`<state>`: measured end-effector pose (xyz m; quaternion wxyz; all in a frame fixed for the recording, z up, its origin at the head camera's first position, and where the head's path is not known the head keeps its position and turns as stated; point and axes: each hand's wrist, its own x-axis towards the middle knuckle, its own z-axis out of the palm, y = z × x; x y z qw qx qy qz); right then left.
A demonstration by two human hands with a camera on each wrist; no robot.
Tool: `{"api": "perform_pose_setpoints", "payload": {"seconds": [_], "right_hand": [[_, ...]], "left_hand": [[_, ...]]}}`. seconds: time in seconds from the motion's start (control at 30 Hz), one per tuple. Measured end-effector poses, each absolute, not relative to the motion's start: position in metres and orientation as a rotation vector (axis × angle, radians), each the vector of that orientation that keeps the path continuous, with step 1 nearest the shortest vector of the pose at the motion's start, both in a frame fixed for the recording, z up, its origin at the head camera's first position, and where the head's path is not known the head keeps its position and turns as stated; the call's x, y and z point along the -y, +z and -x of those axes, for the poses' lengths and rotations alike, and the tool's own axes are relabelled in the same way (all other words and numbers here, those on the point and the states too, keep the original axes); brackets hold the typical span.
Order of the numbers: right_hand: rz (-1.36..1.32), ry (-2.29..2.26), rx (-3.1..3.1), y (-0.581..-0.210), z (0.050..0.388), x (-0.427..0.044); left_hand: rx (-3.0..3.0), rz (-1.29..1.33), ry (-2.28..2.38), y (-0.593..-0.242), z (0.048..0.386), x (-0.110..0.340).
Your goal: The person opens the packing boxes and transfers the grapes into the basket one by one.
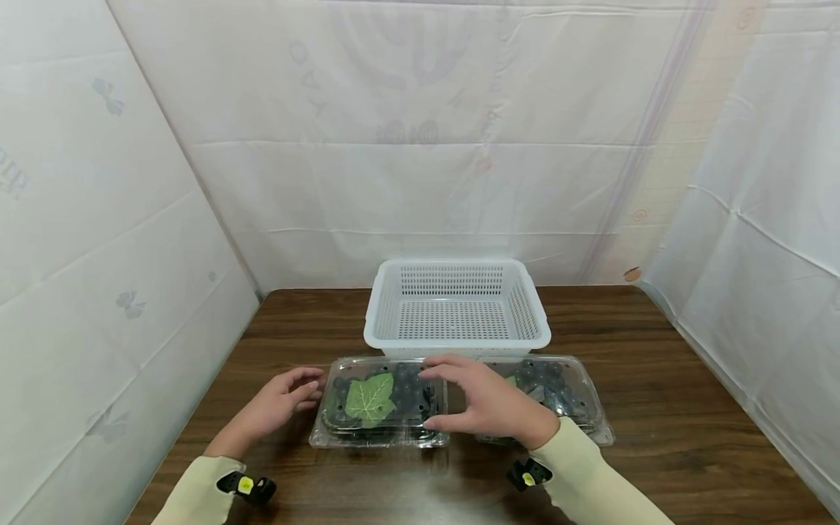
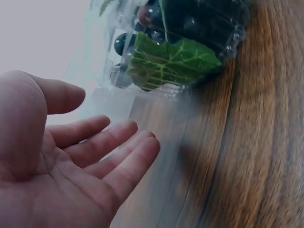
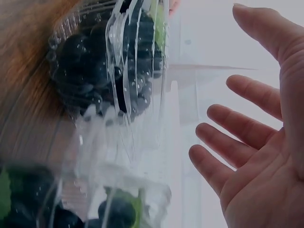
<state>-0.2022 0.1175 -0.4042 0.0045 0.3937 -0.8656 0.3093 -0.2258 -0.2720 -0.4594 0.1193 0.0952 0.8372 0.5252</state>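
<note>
Wooden tabletop point(image 1: 676, 415), roomy sides — left hand point(image 1: 278, 403), right hand point(image 1: 488, 401) by left grape box point(image 1: 379, 401)

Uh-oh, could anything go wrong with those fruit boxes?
Maybe! The left hand and right hand are open around the left box without gripping it, so it might slip if lifted loosely.
The right hand sits between the two boxes, so it might bump the right box.
The boxes look like thin, clear plastic, so a hard squeeze could bend one and squash the dark fruit inside.
</note>
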Motion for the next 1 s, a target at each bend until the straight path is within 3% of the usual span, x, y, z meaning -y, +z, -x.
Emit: {"api": "perform_pose_setpoints", "payload": {"seconds": [0.4,1.0], "right_hand": [[-1.13,0.967,2.727,-0.414,0.197,-0.087],[-1.251,0.737,2.691,-0.422,0.196,-0.057]], "left_hand": [[-2.279,-0.147,1.56,-0.458,0.222,0.272],[-2.172,-0.163,1.608,-0.458,0.222,0.273]]}}
